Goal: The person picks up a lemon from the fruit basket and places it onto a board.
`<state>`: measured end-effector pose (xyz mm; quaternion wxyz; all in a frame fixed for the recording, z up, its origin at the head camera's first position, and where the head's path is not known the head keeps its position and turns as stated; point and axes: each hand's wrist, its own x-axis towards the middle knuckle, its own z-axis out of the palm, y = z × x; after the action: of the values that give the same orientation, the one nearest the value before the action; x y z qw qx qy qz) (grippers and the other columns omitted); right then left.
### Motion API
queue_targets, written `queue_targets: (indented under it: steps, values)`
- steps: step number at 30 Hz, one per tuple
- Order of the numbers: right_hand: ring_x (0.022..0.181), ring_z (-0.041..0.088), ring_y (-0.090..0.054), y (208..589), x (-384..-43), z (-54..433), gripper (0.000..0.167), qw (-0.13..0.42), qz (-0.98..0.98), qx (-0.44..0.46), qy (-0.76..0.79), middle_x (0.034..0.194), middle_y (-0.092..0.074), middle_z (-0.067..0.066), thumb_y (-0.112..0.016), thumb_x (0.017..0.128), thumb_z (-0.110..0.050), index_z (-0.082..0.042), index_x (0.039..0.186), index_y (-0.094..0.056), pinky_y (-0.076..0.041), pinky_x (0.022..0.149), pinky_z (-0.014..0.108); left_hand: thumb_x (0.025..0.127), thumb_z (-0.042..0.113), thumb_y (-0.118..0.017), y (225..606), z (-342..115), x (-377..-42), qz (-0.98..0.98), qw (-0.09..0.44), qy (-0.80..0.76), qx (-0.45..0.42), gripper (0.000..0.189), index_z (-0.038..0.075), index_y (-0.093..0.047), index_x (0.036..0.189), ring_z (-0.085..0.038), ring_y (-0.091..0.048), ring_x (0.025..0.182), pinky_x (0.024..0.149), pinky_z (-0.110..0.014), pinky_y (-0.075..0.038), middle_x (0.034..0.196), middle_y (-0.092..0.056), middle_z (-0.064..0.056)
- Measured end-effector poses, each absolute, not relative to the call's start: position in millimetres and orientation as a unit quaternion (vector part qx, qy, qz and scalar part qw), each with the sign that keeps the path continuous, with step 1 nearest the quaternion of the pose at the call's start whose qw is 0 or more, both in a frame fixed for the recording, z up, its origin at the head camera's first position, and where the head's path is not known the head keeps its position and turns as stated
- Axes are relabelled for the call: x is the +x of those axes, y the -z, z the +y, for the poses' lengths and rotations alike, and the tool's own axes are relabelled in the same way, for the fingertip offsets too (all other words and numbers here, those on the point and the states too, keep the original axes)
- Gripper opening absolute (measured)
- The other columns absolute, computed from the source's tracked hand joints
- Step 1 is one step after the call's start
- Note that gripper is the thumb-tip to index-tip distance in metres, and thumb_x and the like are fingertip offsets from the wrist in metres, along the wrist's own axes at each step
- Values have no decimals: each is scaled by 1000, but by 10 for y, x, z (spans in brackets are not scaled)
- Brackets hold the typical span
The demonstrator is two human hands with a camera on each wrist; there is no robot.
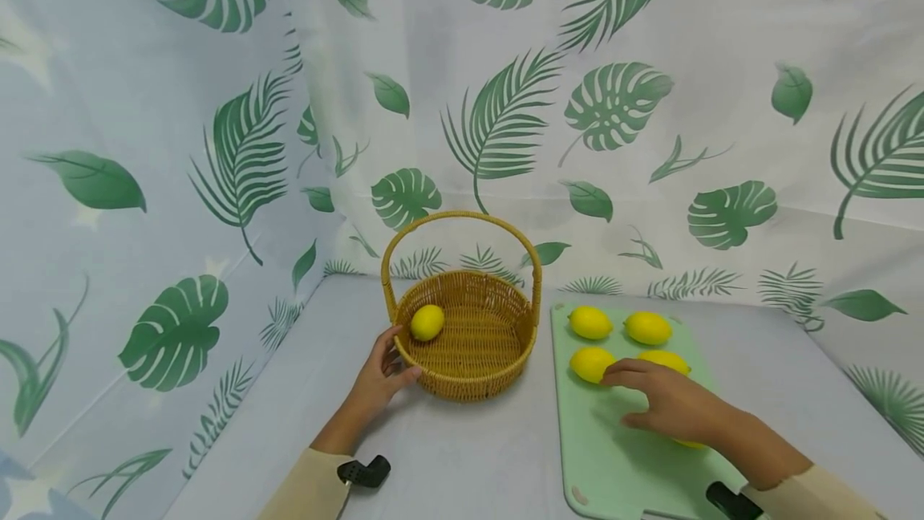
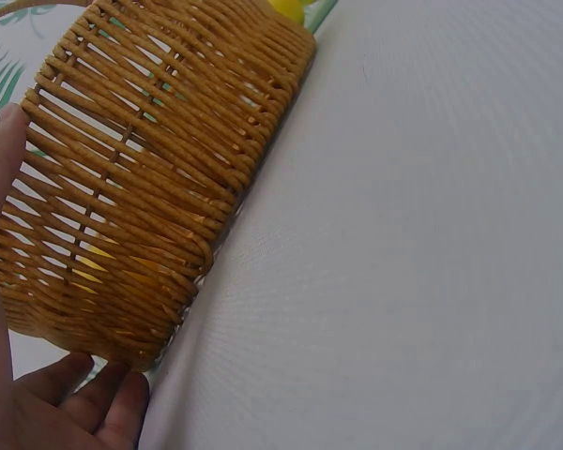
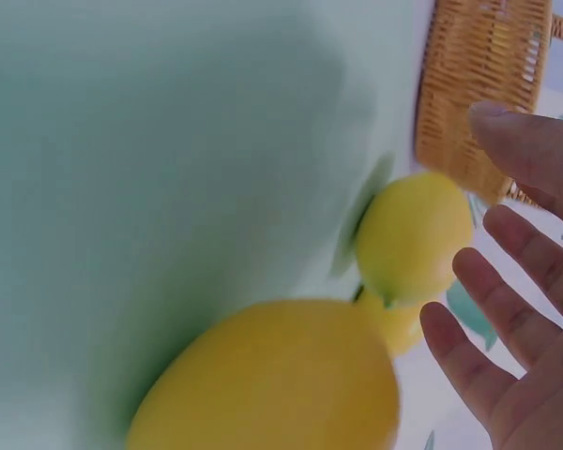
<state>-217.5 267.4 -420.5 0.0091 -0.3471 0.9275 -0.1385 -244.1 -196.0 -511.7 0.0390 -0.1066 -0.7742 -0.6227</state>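
Observation:
A wicker basket (image 1: 469, 389) with a tall arched handle stands on the table, a lemon (image 1: 427, 322) inside it at the left. My left hand (image 1: 382, 375) grips the basket's left side, with the thumb and fingertips against the weave in the left wrist view. Over a pale green cutting board (image 1: 599, 456) hovers my right hand (image 1: 667, 400), fingers spread and holding nothing. Nearest its fingertips is a lemon (image 1: 593, 364); another lemon (image 1: 665, 361) is partly hidden behind the hand. Close below it, a large lemon (image 3: 272, 384) shows in the right wrist view.
Two lemons lie along the board's far edge, one on the left (image 1: 590, 322) and one on the right (image 1: 648, 328). The board is right of the basket on a white tabletop (image 1: 462, 464). Leaf-printed curtains (image 1: 520, 127) hang behind and at the left.

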Motion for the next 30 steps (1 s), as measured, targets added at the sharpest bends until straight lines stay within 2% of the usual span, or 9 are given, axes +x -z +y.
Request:
queue_targets:
  steps: [2,8,13,22,30]
  values:
    - [113,22,-56,4213,-2176,2621,47,2,924,-357,139,126,-57,-6,-82,77,-22,-23,122,-66,-49,93,48,86,22,-77,5123,-1955,-2432,-775,46,621,-105,85,21,-26,153,-29,-35,138,110,-49,-33,155,-28,-11]
    - [114,21,-56,4231,-2175,2471,47,-5,918,-372,137,127,-58,-4,-82,77,-23,-19,122,-66,-49,94,47,86,22,-77,5146,-1958,-2437,-776,52,620,-106,85,18,-26,153,-30,-36,137,109,-49,-34,155,-29,-14]
    - [114,19,-55,4228,-2203,2336,46,-8,910,-390,140,127,-58,-3,-82,78,-23,-20,122,-67,-49,94,45,86,21,-77,5134,-1955,-2407,-776,53,619,-104,85,16,-25,153,-33,-36,136,109,-51,-34,155,-28,-17]
    - [112,14,-55,4233,-2254,2108,44,-25,892,-424,154,125,-57,-8,-81,79,-21,-23,120,-66,-50,93,40,85,21,-78,5148,-1947,-2405,-775,49,623,-99,84,20,-27,152,-31,-37,136,110,-49,-34,154,-29,-14]
    - [113,15,-56,4146,-2294,1935,41,-50,888,-427,164,125,-57,-6,-80,80,-15,-19,119,-67,-51,93,38,86,21,-77,5121,-1940,-2420,-773,51,623,-107,84,17,-26,153,-34,-36,136,109,-51,-33,154,-29,-17]
